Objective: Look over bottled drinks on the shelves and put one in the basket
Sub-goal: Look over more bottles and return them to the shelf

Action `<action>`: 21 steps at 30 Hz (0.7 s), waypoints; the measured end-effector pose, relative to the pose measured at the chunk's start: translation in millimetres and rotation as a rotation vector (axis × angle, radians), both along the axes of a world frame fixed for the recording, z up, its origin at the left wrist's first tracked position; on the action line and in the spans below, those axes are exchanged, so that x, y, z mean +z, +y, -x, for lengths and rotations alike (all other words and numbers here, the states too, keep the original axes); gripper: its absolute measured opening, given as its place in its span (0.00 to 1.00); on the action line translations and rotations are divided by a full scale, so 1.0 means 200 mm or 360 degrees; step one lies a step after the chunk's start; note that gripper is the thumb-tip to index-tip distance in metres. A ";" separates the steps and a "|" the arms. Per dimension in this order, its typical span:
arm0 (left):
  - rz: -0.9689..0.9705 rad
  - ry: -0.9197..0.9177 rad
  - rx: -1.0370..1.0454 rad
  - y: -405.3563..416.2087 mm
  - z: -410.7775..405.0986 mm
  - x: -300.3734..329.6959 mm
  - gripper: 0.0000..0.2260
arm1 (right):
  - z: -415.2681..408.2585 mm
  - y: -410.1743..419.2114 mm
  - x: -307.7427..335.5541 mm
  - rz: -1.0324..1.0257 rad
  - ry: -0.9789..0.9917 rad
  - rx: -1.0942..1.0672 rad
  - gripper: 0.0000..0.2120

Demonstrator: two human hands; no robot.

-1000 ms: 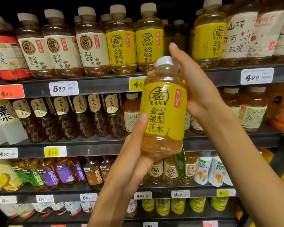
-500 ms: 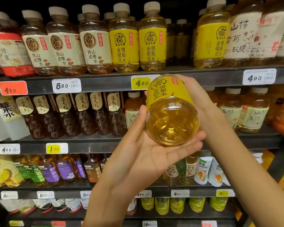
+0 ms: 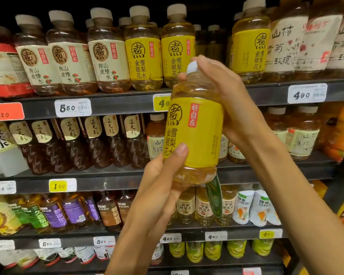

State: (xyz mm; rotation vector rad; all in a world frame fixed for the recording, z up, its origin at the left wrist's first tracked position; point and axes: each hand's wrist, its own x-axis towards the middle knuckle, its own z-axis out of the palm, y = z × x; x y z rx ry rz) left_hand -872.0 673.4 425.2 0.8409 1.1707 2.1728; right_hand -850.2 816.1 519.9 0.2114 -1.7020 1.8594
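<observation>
1. Bottled drink with a yellow label (image 3: 195,133), one in all, is held upright in front of the shelves, between the top and middle rows, in a person's two hands.
2. Left hand (image 3: 163,175) cups the base from below, thumb laid across the label's lower edge; right hand (image 3: 224,96) wraps the neck and shoulder, fingers curled by the white cap (image 3: 192,67).
3. Label reads 金银花雪梨水 in dark characters, with a red tag reading 好自在 and a round dark emblem.
4. Top shelf (image 3: 115,104) carries three more yellow-label bottles (image 3: 143,58) in its front row, and three cream-label bottles (image 3: 107,60) reading 陈皮山楂水.
5. Price tags on the top shelf's edge number five: a red one (image 3: 6,111) reading 4.20, a white one (image 3: 73,107) reading 5.50, a yellow one (image 3: 160,102) half hidden by the held bottle, and a white one (image 3: 307,93) reading 4.90.
6. Middle shelf holds six dark brown bottles (image 3: 93,139) with beige labels; its edge shows a yellow tag (image 3: 62,185) marked 1.00.
</observation>
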 end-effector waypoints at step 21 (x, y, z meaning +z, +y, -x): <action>0.0277 0.0910 0.0422 0.08 0.10 -0.07 0.44 | -0.13 -0.06 -0.12 -0.0486 0.0521 -0.0240 0.25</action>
